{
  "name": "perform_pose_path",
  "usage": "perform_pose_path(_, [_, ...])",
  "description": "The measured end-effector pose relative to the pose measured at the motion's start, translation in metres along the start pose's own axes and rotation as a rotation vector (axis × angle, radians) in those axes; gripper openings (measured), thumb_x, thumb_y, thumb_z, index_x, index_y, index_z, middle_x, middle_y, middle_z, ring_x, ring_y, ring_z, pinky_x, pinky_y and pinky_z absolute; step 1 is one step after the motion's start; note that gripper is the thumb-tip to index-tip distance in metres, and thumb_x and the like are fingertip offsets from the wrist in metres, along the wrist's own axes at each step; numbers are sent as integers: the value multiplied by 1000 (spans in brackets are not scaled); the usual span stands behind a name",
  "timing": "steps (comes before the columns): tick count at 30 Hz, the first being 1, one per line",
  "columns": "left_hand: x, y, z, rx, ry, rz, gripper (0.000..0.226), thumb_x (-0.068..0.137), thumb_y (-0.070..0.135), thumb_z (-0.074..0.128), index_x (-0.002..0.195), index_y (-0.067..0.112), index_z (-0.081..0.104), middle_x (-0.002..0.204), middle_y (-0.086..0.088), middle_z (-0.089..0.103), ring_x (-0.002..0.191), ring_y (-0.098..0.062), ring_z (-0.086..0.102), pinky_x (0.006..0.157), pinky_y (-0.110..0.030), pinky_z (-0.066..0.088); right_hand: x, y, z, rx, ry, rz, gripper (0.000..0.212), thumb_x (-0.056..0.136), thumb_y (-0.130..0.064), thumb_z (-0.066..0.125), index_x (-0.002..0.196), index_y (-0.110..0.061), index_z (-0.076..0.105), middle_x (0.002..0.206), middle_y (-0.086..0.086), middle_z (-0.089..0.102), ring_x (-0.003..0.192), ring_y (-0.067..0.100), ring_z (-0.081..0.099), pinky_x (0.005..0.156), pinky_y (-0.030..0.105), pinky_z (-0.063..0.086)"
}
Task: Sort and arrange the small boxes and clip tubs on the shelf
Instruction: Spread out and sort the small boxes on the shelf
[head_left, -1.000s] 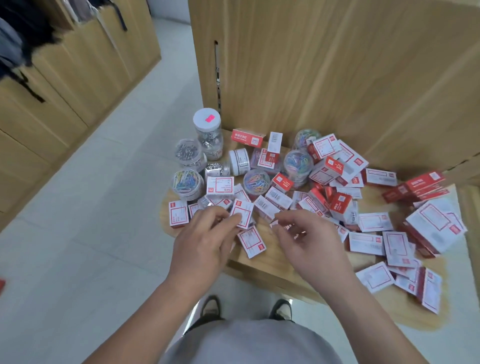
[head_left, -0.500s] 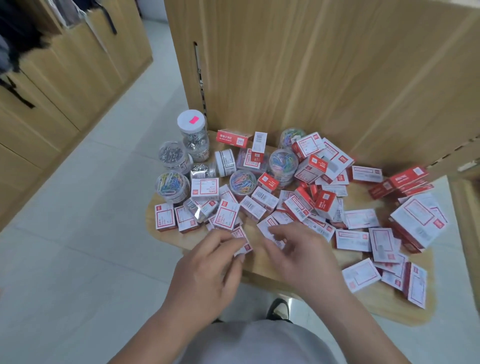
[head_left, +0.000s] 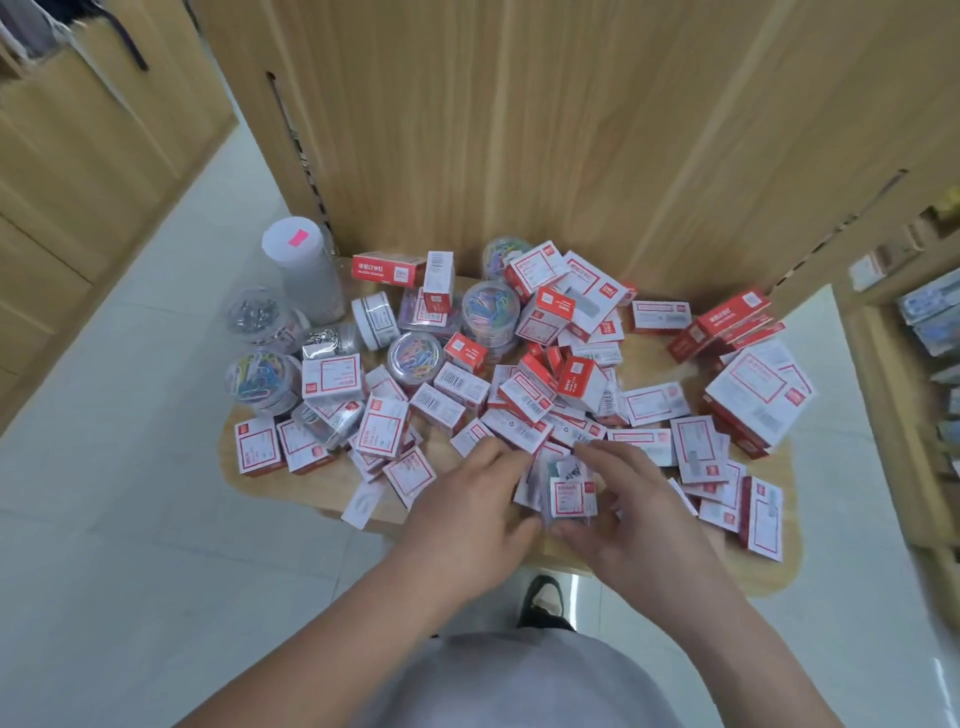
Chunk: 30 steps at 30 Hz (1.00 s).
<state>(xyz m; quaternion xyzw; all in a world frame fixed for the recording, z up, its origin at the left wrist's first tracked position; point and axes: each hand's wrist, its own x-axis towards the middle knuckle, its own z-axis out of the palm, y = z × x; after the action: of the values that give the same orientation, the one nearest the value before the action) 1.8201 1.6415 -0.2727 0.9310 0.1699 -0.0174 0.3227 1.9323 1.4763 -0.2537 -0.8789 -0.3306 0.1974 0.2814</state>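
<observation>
A wooden shelf (head_left: 260, 470) carries a heap of red-and-white small boxes (head_left: 524, 397); at its left end, clear clip tubs (head_left: 262, 376) hold coloured and silver clips. Near the front edge, left hand (head_left: 467, 514) and right hand (head_left: 636, 525) both close their grip on one white box (head_left: 571, 497), fingers curled.

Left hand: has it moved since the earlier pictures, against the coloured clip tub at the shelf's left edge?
Yes. The left hand has moved rightward, away from the coloured clip tub, toward the right hand.
</observation>
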Motion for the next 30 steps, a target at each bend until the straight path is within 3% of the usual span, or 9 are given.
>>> perform_pose_path(3, [-1,0,5,44,19,30,39,88,36,65,127,32,58,118,13,45,99,-16,60,65,-35,52,3,-2,-1,-71,-57,-40,73,81,-35,82,147,-31,51,152,-19,38,130,1,44,98,14,37])
perform_pose_path(5, [-3,2,7,39,32,47,39,88,32,62,127,30,59,117,11,45,95,-16,59,59,-31,48,4,-5,0,-110,-81,-39,74,82,-36,81,148,-29,49,151,-17,38,133,3,41,99,16,36])
perform_pose_path(8, [-4,5,7,0,27,57,41,89,30,55,130,29,57,118,10,47,97,-17,61,62,-37,54,8,-4,3,-79,-65,-5,73,76,-35,87,141,-29,55,126,-18,47,110,9,57,83,22,46])
perform_pose_path(11, [-8,6,4,-111,-2,61,44,91,28,51,134,36,53,120,12,50,95,-15,62,70,-42,57,12,-7,0,-26,1,-3,49,71,-32,91,114,-29,66,101,-22,45,83,1,56,65,12,40])
perform_pose_path(14, [-20,6,-4,-374,47,15,61,92,24,60,145,49,43,123,19,56,93,-4,63,82,-33,56,15,-21,-12,211,125,24,29,77,-21,88,90,-28,64,83,-14,57,68,2,56,57,9,41])
perform_pose_path(17, [-28,0,-17,-557,215,-82,51,93,29,67,139,46,57,105,17,62,79,-2,60,73,-20,49,25,-51,-17,375,53,39,19,82,-27,83,86,-28,65,65,-16,61,50,10,51,48,14,39])
perform_pose_path(21, [-44,-14,-48,-784,377,-202,34,89,32,70,120,46,68,95,10,71,77,-12,61,71,-29,52,43,-96,-7,614,-13,50,10,87,-23,78,89,-19,70,74,-5,70,53,21,60,49,39,52])
perform_pose_path(26, [-61,-34,-84,-986,561,-255,21,96,16,70,113,29,74,103,2,78,94,-24,71,88,-41,59,55,-135,13,717,-159,33,21,89,-16,77,109,-14,71,87,16,70,58,29,66,51,36,56])
perform_pose_path(30, [-65,-46,-105,-849,548,-203,22,99,17,67,111,33,76,105,9,77,91,-14,72,77,-29,58,69,-158,17,737,-170,46,21,89,-12,77,108,-11,71,86,25,68,61,27,69,60,40,62])
